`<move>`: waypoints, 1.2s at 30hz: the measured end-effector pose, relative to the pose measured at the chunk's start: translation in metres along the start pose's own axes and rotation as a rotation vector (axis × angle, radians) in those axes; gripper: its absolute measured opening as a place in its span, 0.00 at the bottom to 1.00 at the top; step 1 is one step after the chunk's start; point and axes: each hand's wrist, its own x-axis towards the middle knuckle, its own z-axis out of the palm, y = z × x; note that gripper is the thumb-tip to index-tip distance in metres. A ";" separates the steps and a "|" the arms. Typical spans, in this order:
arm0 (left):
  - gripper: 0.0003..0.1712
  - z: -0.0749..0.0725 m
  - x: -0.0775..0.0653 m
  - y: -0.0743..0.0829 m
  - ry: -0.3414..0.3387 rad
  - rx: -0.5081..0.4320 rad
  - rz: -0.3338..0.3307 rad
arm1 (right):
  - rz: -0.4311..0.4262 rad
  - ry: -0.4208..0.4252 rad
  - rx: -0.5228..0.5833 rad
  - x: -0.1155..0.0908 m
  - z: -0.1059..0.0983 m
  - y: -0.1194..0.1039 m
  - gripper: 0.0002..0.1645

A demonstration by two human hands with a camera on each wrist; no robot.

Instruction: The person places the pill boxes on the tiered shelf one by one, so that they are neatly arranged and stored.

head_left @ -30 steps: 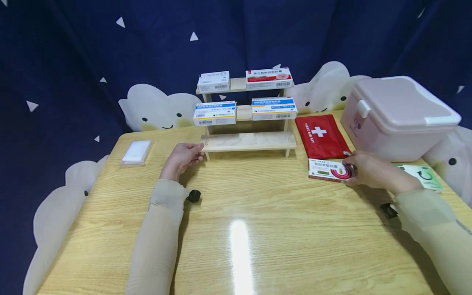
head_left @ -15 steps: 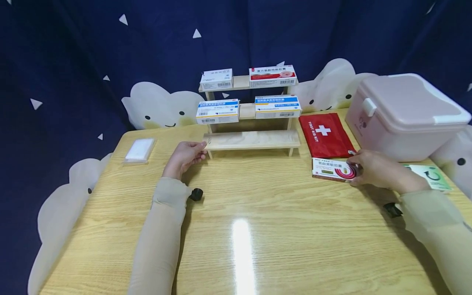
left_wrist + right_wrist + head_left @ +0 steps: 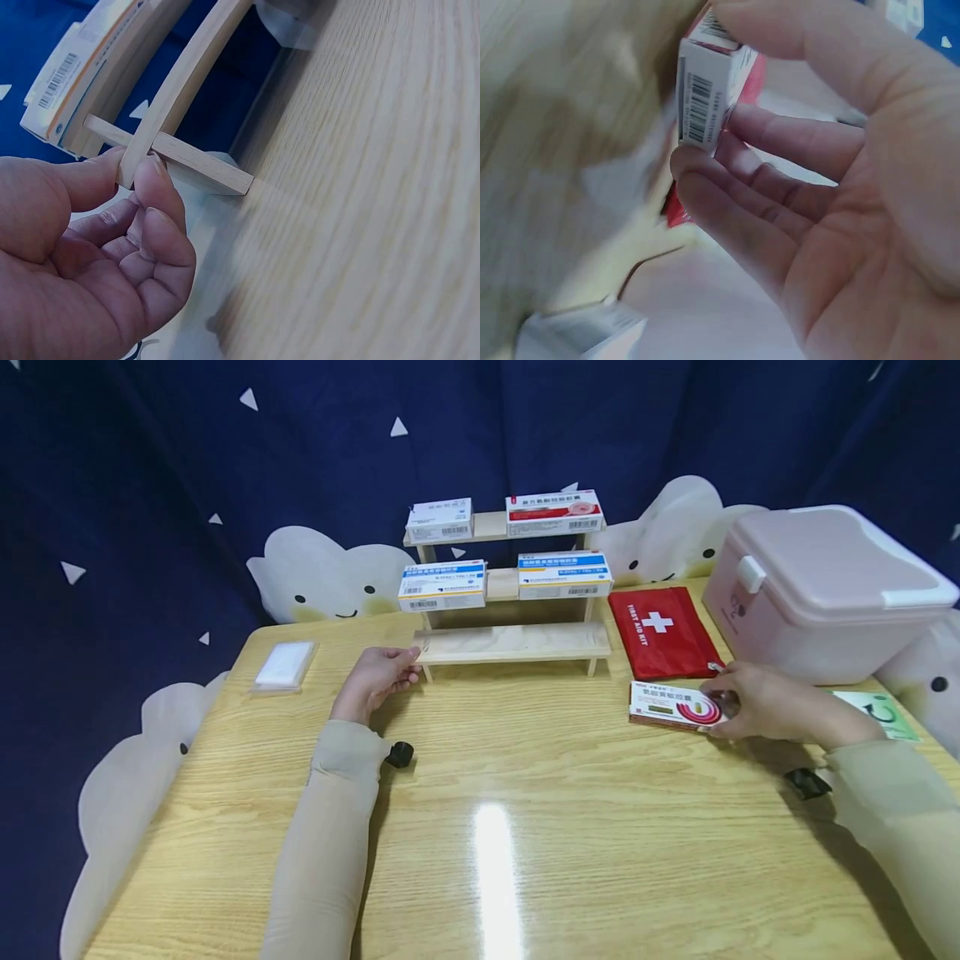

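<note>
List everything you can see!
Table: one, tan, underneath.
Shelf: one, pale, middle.
Plain box: one, white, top step, left.
Banded box: one, white and red, top step, right.
Striped boxes: two, blue and white, middle step.
Pouch: one, red, beside shelf.
Carton: one, white and red, near pouch.
Storage box: one, pink, right.
Flat pack: one, pale green, right.
Packet: one, white, left.
Curtain: one, mostly navy, behind.
Sleeves: two, beige, foreground.
Wristpieces: two, black, by sleeves.
Hands: two, left pinching shelf, right holding carton.

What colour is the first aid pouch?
Red, with a white cross; the head view shows the pouch best.
</note>
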 end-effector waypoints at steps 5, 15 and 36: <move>0.22 -0.004 0.000 0.001 0.004 -0.006 0.009 | -0.039 0.020 0.059 0.008 -0.010 -0.026 0.34; 0.22 -0.009 0.003 -0.002 0.008 -0.033 0.018 | -0.069 0.033 0.194 0.074 -0.022 -0.108 0.37; 0.18 -0.002 0.004 -0.004 -0.009 -0.059 0.047 | -0.142 0.126 0.265 0.196 0.002 -0.193 0.38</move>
